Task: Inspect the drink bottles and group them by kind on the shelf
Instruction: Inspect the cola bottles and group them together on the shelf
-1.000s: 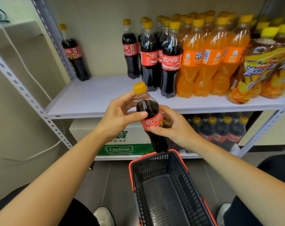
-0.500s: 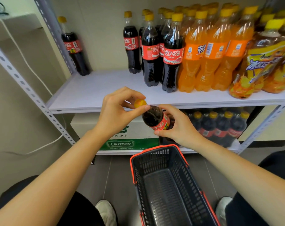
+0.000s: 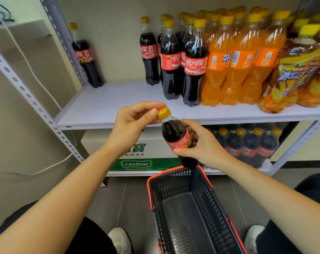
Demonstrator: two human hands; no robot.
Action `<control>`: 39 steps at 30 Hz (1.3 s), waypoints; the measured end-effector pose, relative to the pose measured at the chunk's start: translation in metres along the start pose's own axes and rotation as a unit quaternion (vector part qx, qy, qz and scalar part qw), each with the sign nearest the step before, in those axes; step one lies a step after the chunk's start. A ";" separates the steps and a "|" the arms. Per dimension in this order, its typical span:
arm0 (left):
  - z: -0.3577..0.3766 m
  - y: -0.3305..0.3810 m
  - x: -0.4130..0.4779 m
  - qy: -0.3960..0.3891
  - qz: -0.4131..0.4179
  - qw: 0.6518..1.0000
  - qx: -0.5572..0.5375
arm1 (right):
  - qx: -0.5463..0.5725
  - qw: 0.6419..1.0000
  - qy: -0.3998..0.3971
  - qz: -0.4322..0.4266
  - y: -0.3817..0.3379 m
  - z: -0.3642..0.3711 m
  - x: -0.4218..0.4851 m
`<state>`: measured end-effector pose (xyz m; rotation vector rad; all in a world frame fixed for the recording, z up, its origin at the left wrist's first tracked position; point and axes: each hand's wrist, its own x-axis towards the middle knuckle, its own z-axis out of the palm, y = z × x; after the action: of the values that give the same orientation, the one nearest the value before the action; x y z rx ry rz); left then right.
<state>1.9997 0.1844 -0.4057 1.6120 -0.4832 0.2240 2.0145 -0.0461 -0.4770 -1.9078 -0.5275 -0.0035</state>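
Cola bottle (image 3: 175, 136) sits tilted between my hands, above the basket (image 3: 173, 182) and just in front of the shelf (image 3: 109, 105). My left hand (image 3: 131, 125) pinches its yellow cap (image 3: 163, 112), and my right hand (image 3: 201, 145) wraps round the labelled middle. Both grips look light, so I reckon a twist could loosen the cap, or the smooth body could slip and drop into the basket. Setting it down carelessly might knock the cola row (image 3: 194, 65) into the orange soda (image 3: 234, 70). The red labels carry white 可口可乐 script; the box (image 3: 137, 163) below reads "Cestbon".
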 end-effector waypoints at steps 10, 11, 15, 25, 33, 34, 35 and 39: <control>0.010 0.007 -0.002 0.015 0.060 0.998 0.011 | 0.070 0.997 -0.015 0.017 -0.020 -0.007 0.001; 0.010 0.007 -0.002 0.005 0.039 0.999 0.015 | 0.099 0.995 -0.006 0.025 -0.022 -0.008 0.000; 0.010 -0.002 -0.006 -0.060 -0.033 0.991 0.112 | 0.220 0.973 0.043 0.056 -0.036 -0.015 0.000; 0.029 0.002 -0.029 -0.162 -0.092 0.975 0.121 | 0.373 0.909 0.138 0.125 -0.068 -0.034 -0.012; 0.041 0.038 -0.032 -0.079 -0.055 0.994 -0.049 | 0.425 0.893 0.098 0.110 -0.090 -0.048 -0.026; 0.042 0.042 -0.032 -0.078 -0.044 0.994 -0.058 | 0.436 0.886 0.105 0.114 -0.094 -0.049 -0.028; 0.043 0.045 -0.032 -0.078 -0.035 0.994 -0.066 | 0.450 0.878 0.109 0.121 -0.097 -0.049 -0.029; 0.043 0.054 -0.032 -0.079 -0.012 0.995 -0.051 | 0.496 0.849 0.115 0.144 -0.108 -0.048 -0.034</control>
<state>1.9412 0.1459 -0.3753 1.5410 -0.5873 0.0523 1.9566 -0.0691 -0.3713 -0.9198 -0.0225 0.1979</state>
